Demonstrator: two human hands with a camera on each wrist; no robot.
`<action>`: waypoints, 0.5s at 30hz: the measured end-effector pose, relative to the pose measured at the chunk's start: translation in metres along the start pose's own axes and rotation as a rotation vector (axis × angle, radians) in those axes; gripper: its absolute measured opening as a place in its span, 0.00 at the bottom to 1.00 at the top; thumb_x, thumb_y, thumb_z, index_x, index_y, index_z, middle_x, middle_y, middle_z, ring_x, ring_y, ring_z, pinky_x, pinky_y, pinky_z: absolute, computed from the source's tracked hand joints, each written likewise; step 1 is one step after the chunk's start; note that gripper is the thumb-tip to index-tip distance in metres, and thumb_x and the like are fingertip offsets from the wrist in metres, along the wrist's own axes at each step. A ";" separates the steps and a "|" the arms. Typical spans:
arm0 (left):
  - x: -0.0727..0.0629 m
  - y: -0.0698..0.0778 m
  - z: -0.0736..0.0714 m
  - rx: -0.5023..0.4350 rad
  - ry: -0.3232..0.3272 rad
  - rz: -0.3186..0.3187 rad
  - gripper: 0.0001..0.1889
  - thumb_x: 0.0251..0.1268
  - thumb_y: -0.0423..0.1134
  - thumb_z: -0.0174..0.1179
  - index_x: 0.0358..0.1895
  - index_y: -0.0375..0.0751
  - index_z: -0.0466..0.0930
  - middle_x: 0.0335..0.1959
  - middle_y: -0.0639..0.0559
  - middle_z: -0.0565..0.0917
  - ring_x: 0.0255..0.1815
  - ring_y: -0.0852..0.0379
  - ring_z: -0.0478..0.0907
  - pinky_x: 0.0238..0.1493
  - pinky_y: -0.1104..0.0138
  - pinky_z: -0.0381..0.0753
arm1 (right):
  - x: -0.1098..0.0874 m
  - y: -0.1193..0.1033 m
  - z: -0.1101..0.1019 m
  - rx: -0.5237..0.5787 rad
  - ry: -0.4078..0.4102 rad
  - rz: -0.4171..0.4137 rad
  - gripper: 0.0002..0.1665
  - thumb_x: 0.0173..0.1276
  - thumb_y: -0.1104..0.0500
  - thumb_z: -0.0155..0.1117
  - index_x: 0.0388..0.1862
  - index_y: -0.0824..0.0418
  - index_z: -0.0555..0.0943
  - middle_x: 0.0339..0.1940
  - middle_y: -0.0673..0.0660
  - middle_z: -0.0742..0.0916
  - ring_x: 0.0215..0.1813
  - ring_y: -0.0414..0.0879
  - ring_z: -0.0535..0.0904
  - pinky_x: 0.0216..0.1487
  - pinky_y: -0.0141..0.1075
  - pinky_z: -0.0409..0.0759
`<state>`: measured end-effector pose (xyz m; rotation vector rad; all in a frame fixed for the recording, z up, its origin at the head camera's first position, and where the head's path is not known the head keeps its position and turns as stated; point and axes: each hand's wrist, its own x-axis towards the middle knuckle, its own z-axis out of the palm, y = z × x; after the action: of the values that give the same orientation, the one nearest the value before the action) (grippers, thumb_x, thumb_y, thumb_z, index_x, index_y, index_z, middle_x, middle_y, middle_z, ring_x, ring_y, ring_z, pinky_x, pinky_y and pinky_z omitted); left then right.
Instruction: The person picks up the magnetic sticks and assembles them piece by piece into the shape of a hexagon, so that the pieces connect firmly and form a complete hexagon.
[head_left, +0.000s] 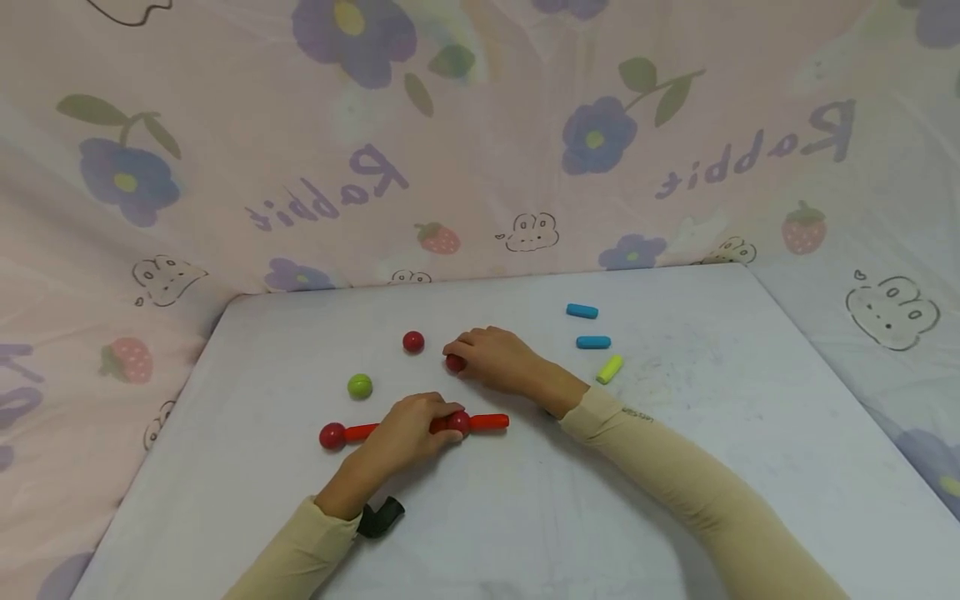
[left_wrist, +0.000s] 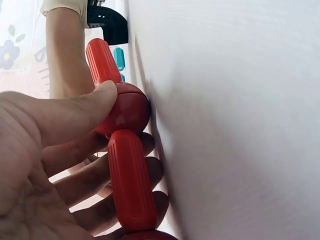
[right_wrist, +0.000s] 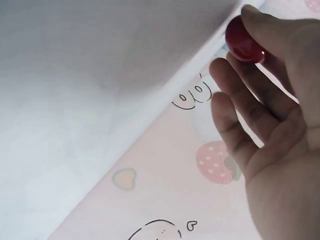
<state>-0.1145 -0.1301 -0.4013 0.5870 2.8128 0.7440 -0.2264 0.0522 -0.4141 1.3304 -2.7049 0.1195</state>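
Observation:
My left hand grips a joined piece of red balls and red ridged rods lying low over the white table. In the left wrist view its thumb presses the middle red ball, with one red rod running towards the palm and another red rod on the far side. The piece's end ball shows left of the hand. Beyond it, my right hand pinches a separate red ball between thumb and fingers; the other fingers are loosely bent.
A loose red ball and a green ball lie left of the right hand. Two blue rods, one the nearer blue rod, and a yellow rod lie to the right. Patterned cloth rises behind the table.

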 end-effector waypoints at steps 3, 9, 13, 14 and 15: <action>0.000 0.000 0.001 -0.008 -0.004 0.001 0.20 0.59 0.39 0.71 0.55 0.43 0.85 0.38 0.54 0.83 0.38 0.58 0.74 0.41 0.66 0.76 | -0.006 0.001 -0.002 0.006 -0.003 0.009 0.24 0.68 0.51 0.68 0.62 0.48 0.78 0.56 0.47 0.87 0.58 0.44 0.82 0.64 0.40 0.78; 0.001 -0.001 0.001 -0.009 -0.014 -0.033 0.20 0.59 0.40 0.71 0.56 0.44 0.85 0.39 0.54 0.83 0.39 0.58 0.74 0.43 0.64 0.77 | -0.026 0.002 -0.009 0.037 -0.031 0.062 0.25 0.67 0.48 0.69 0.62 0.49 0.79 0.55 0.49 0.87 0.56 0.45 0.83 0.62 0.40 0.79; 0.002 -0.001 0.002 -0.007 -0.015 -0.053 0.20 0.59 0.40 0.71 0.56 0.44 0.85 0.41 0.53 0.84 0.41 0.56 0.75 0.45 0.62 0.79 | -0.041 0.003 -0.012 0.052 -0.054 0.088 0.26 0.67 0.46 0.69 0.62 0.50 0.79 0.55 0.49 0.88 0.56 0.45 0.83 0.61 0.41 0.80; 0.002 -0.001 0.002 -0.007 -0.014 -0.057 0.20 0.59 0.40 0.71 0.56 0.44 0.85 0.41 0.53 0.84 0.41 0.56 0.76 0.46 0.62 0.79 | -0.045 0.004 -0.013 0.052 -0.053 0.092 0.26 0.67 0.45 0.69 0.62 0.50 0.79 0.54 0.49 0.88 0.55 0.45 0.83 0.60 0.41 0.80; 0.002 -0.001 0.002 -0.006 -0.014 -0.058 0.20 0.59 0.40 0.71 0.56 0.45 0.85 0.41 0.53 0.84 0.41 0.56 0.76 0.46 0.62 0.79 | -0.049 0.004 -0.014 0.050 -0.056 0.096 0.26 0.67 0.45 0.69 0.62 0.51 0.79 0.54 0.50 0.88 0.54 0.45 0.83 0.59 0.40 0.80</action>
<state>-0.1165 -0.1293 -0.4038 0.5055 2.8010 0.7345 -0.1986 0.0942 -0.4076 1.2345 -2.8310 0.1627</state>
